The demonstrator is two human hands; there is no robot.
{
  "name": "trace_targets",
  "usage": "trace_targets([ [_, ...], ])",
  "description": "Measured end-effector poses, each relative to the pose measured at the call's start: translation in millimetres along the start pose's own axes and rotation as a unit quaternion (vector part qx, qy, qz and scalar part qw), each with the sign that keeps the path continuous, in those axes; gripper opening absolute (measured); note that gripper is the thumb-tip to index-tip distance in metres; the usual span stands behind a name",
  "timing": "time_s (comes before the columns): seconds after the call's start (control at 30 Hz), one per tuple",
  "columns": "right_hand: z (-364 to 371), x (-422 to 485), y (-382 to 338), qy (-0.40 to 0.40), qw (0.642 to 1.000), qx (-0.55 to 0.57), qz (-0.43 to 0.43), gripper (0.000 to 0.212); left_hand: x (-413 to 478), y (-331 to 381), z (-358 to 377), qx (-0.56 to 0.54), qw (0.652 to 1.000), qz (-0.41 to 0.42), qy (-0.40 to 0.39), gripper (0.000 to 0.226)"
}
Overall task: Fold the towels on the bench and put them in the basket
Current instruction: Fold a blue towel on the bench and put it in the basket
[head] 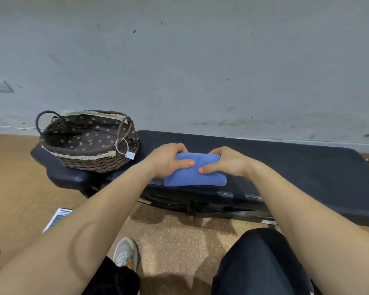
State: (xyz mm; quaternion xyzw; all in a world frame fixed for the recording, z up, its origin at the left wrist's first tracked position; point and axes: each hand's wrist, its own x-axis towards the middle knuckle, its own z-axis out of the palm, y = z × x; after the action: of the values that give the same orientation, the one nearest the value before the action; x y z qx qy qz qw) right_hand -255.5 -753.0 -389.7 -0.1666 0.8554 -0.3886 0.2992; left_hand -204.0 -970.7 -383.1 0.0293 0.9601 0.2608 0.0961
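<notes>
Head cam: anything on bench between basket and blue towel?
Head view: bare bench pad between basket and blue towel, apart from the left hand gripping the towel's basket-side end and the basket's white tag.

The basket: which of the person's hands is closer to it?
Left. The left hand holds the blue towel at the end nearest the basket; the right hand holds the other end, farther along the bench.

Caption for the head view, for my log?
The left hand and right hand grip a folded blue towel on the black bench, wicker basket at its left end.
</notes>
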Motion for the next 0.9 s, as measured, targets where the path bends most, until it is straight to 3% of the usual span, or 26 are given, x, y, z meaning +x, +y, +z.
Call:
trace_targets([
  [0.13,18,30,-65,0.03,0.99,0.122,-0.059,0.056,-35,-40,-56,-0.084,0.99,-0.032,0.11,0.029],
  [0.33,73,90,-195,-0.02,0.962,0.229,-0.15,0.046,-80,-131,-142,-0.193,0.935,-0.101,0.279,0.033],
  [0.5,108,151,-263,0.026,0.978,0.121,-0.17,0.043,-91,-200,-189,-0.283,0.921,-0.143,0.226,0.05],
  [0.63,131,202,-293,0.081,0.978,0.099,-0.167,0.051,-86,-241,-206,-0.304,0.914,-0.174,0.203,0.026],
  [0.73,150,237,-306,0.099,0.98,0.03,-0.171,0.05,-76,-260,-210,-0.239,0.927,-0.202,0.207,0.03],
  [0.9,189,274,-313,0.097,0.974,-0.094,-0.182,0.051,-57,-289,-201,0.049,0.948,-0.269,0.164,0.028],
])
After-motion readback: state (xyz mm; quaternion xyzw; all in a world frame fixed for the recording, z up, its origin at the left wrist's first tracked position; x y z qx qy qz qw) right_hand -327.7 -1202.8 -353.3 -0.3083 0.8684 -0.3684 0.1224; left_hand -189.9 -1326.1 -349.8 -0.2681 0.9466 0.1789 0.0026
